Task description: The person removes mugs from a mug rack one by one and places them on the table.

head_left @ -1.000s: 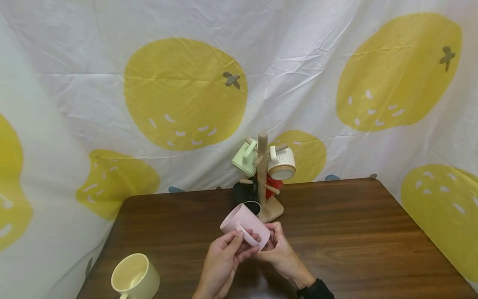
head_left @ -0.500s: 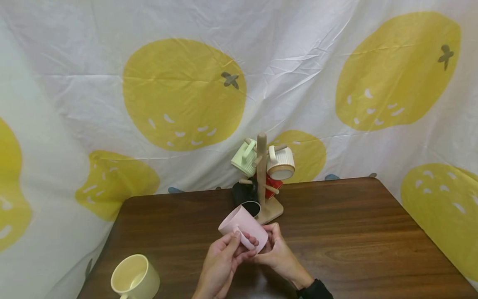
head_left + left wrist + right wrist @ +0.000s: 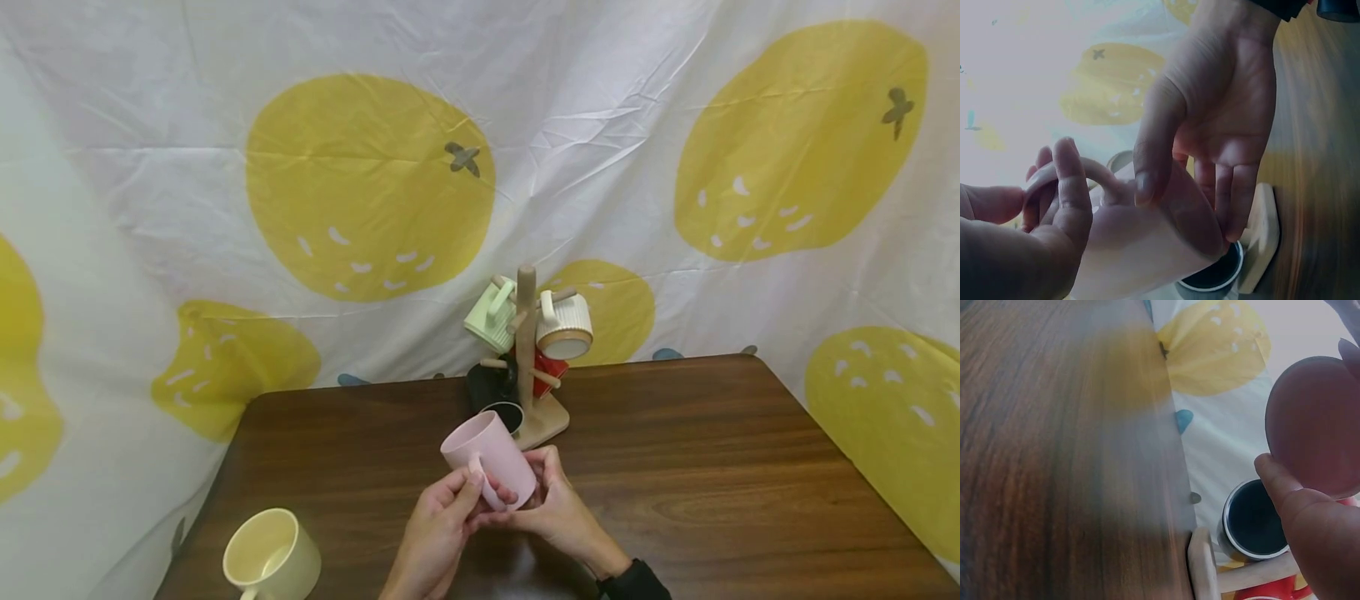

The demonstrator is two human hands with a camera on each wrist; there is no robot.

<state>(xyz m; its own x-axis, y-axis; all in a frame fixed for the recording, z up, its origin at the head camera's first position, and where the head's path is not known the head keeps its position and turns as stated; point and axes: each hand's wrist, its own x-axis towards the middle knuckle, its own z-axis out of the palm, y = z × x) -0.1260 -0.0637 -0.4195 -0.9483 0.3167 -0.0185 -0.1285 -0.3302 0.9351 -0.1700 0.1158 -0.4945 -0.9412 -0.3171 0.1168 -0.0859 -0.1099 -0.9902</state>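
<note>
A pink mug (image 3: 498,450) is held tilted in front of the mug stand, its opening up and to the left. My left hand (image 3: 438,529) pinches the mug's handle between thumb and fingers; in the left wrist view, the fingers pass through the handle (image 3: 1094,172). At the base end, my right hand (image 3: 566,521) holds the mug between thumb and fingers. The right wrist view shows the mug's round bottom (image 3: 1316,425) with a finger along its edge. Right behind the pink mug, a black mug (image 3: 491,387) leans low at the wooden mug stand (image 3: 527,325).
On the stand's upper pegs hang a light green mug (image 3: 491,321) and a ribbed white mug (image 3: 566,325). A red mug (image 3: 551,371) shows behind the post. A pale yellow mug (image 3: 281,554) stands at the front left of the brown table (image 3: 712,467). A lemon-print cloth (image 3: 585,167) hangs behind.
The pink mug has turned slightly more upright, its opening facing further up. Both hands keep their hold, with the right thumb now lower under the base. The other mugs have not moved.
</note>
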